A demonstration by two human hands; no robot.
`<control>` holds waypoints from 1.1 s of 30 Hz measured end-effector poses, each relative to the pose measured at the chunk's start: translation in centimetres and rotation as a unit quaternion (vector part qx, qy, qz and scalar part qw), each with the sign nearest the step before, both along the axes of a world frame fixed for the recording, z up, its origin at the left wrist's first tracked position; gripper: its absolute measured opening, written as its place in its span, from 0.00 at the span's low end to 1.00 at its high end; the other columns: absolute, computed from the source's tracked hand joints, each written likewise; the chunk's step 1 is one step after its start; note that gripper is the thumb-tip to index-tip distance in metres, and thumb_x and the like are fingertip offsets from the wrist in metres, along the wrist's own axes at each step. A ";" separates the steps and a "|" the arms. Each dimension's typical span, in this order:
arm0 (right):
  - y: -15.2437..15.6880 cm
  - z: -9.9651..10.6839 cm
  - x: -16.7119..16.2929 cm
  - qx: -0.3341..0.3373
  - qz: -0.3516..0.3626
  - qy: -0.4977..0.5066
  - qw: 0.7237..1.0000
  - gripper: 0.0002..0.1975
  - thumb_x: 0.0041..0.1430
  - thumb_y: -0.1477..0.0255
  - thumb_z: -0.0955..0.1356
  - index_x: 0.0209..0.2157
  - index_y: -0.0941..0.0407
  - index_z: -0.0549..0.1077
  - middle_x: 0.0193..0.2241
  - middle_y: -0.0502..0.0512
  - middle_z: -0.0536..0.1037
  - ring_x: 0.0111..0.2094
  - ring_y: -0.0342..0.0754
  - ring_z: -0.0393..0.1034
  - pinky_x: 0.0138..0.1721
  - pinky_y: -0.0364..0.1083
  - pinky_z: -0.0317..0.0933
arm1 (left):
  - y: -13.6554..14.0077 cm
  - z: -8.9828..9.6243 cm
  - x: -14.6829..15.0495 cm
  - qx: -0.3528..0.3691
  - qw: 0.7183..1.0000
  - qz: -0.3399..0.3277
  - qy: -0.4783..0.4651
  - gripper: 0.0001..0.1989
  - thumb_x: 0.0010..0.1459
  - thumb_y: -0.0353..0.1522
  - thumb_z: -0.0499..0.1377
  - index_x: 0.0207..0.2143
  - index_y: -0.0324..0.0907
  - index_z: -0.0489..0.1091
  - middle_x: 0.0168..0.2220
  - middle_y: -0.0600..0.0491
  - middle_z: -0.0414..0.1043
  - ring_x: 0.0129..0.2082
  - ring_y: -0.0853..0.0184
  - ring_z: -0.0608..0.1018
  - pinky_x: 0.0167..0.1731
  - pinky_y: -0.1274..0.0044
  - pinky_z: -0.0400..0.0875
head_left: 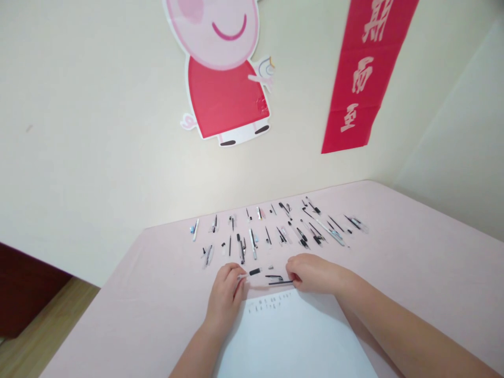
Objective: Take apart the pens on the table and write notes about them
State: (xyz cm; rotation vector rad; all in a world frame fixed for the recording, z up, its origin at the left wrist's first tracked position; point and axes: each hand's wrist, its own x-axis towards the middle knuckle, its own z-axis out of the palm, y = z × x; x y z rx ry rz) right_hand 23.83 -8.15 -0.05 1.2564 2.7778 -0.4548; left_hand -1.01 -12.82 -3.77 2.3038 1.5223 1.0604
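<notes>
Low in the frame, just left of centre, our left hand is pinching a black-gripped pen barrel; to its right, our right hand is holding what seems a thin black refill. Pen parts are lying in rows above them on the pink worktop.

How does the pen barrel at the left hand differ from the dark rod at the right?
The pen barrel is pale with a black section; the dark rod shows no pale part. The barrel is thicker, the rod thinner. The barrel slants in view; the rod lies nearly level. Both are slender.
</notes>
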 end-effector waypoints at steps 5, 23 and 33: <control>0.4 1.1 1.0 -0.039 -0.014 0.035 0.998 0.09 0.43 0.80 0.63 0.25 0.57 0.73 0.26 0.53 0.76 0.26 0.44 0.66 0.26 0.40 0.52 | 0.2 -0.3 -0.2 0.014 1.000 0.017 -0.012 0.08 0.59 0.29 0.49 0.35 0.42 0.67 0.38 0.48 0.68 0.41 0.63 0.72 0.41 0.69 0.69; 0.2 3.4 2.0 -0.074 -0.086 0.087 0.990 0.07 0.41 0.79 0.64 0.25 0.57 0.71 0.25 0.50 0.74 0.25 0.43 0.62 0.24 0.38 0.50 | 0.8 -1.7 -0.8 0.035 0.996 0.073 -0.028 0.06 0.58 0.28 0.51 0.35 0.42 0.66 0.36 0.50 0.68 0.39 0.63 0.71 0.40 0.70 0.67; -0.1 4.2 1.7 -0.023 -0.091 0.029 0.995 0.08 0.42 0.80 0.63 0.26 0.57 0.72 0.27 0.53 0.75 0.27 0.45 0.64 0.26 0.40 0.50 | 0.7 -1.5 -0.7 0.027 0.997 0.064 -0.026 0.06 0.58 0.29 0.51 0.36 0.42 0.67 0.37 0.50 0.68 0.40 0.62 0.71 0.40 0.68 0.67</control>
